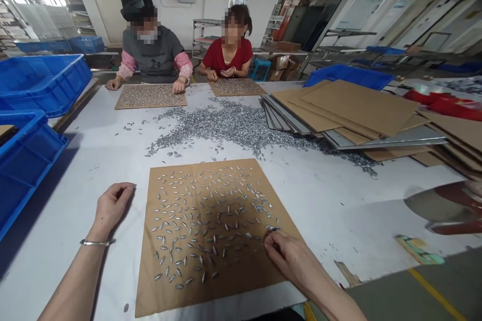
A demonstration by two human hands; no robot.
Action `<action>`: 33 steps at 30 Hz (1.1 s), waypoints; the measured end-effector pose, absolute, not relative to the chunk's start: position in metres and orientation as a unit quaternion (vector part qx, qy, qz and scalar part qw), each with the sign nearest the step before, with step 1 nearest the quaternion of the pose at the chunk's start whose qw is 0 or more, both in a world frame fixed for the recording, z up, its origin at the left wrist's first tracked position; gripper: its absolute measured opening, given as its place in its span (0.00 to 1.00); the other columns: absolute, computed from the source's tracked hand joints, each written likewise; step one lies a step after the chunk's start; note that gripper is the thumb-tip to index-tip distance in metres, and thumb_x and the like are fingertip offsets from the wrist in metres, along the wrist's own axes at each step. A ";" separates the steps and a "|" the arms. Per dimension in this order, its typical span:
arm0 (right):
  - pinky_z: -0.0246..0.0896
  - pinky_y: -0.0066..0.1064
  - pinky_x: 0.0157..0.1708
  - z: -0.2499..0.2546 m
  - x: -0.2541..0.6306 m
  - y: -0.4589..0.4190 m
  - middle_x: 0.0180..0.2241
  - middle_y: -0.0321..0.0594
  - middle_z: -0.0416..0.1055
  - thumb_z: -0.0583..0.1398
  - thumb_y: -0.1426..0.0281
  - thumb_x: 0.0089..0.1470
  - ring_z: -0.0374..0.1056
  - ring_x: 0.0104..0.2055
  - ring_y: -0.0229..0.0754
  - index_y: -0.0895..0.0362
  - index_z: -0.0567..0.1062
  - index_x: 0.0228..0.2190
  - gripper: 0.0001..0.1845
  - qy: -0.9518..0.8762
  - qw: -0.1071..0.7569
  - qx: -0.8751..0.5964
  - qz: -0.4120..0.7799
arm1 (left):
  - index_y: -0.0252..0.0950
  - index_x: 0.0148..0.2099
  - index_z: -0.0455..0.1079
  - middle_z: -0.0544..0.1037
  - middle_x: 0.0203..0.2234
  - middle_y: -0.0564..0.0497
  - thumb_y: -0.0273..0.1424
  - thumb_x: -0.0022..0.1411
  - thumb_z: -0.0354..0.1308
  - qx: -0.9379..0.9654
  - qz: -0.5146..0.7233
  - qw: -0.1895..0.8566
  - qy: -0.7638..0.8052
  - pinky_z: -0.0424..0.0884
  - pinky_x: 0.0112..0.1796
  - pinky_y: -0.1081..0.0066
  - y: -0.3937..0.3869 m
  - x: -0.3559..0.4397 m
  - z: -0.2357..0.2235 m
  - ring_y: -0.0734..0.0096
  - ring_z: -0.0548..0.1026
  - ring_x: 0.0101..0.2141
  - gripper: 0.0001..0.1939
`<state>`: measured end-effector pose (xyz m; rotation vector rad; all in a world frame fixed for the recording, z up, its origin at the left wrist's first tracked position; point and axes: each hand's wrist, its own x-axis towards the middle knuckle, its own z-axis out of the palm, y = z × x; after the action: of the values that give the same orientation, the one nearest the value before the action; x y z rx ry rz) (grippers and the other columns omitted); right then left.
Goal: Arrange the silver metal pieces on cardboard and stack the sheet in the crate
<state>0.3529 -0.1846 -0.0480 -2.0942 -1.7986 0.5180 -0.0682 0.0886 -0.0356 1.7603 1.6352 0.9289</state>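
Note:
A brown cardboard sheet lies on the table in front of me, with many small silvery spindle-shaped metal pieces spread over it. My left hand, wearing a bracelet at the wrist, rests on the white tabletop left of the sheet. Its fingers are curled together, with nothing visible in them. Over the sheet's right edge, my right hand has thumb and fingers closed in a pinch. Metal pieces lie close by its fingertips; whether one is between them is hidden.
Loose metal pieces form a wide pile mid-table. Stacked cardboard sheets stand at the right, blue bins at the left. Across the table, two people sit with filled cardboard sheets. A brown and grey object is near the right edge.

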 end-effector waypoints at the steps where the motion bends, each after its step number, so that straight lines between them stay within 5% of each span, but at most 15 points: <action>1: 0.64 0.35 0.32 -0.052 0.352 -0.186 0.31 0.41 0.75 0.49 0.66 0.64 0.72 0.31 0.43 0.51 0.68 0.27 0.14 -0.625 0.168 -0.741 0.176 | 0.40 0.40 0.79 0.85 0.39 0.46 0.49 0.56 0.59 0.655 0.345 0.279 0.612 0.74 0.50 0.56 0.088 -0.067 -0.035 0.53 0.80 0.40 0.20; 10: 0.64 0.33 0.32 -0.043 0.350 -0.194 0.32 0.38 0.74 0.50 0.62 0.67 0.73 0.32 0.43 0.50 0.70 0.32 0.14 -0.587 0.208 -0.773 0.122 | 0.40 0.39 0.78 0.84 0.38 0.47 0.48 0.56 0.59 0.657 0.336 0.264 0.621 0.75 0.50 0.56 0.087 -0.064 -0.029 0.55 0.80 0.40 0.18; 19: 0.63 0.34 0.28 -0.056 0.350 -0.185 0.28 0.38 0.74 0.52 0.66 0.63 0.73 0.28 0.44 0.50 0.69 0.26 0.13 -0.607 0.151 -0.771 0.121 | 0.41 0.40 0.78 0.85 0.40 0.46 0.49 0.57 0.59 0.658 0.333 0.266 0.621 0.75 0.49 0.56 0.090 -0.069 -0.036 0.53 0.80 0.40 0.19; 25: 0.68 0.36 0.37 -0.028 0.354 -0.141 0.37 0.44 0.77 0.50 0.64 0.68 0.75 0.37 0.46 0.51 0.74 0.36 0.15 -0.648 0.197 -0.727 0.112 | 0.40 0.40 0.79 0.85 0.40 0.45 0.50 0.56 0.59 0.663 0.341 0.269 0.609 0.74 0.49 0.57 0.090 -0.069 -0.038 0.54 0.80 0.40 0.21; 33: 0.66 0.36 0.38 -0.037 0.358 -0.098 0.34 0.43 0.75 0.50 0.71 0.66 0.73 0.36 0.45 0.53 0.74 0.32 0.15 -0.713 0.123 -0.681 0.111 | 0.40 0.40 0.79 0.85 0.40 0.45 0.50 0.57 0.58 0.665 0.344 0.281 0.600 0.73 0.51 0.57 0.086 -0.067 -0.034 0.54 0.80 0.41 0.20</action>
<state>0.3584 -0.0982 -0.0366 -1.9862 -2.0809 0.3233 -0.0669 0.0860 -0.0341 1.7835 1.6069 0.9231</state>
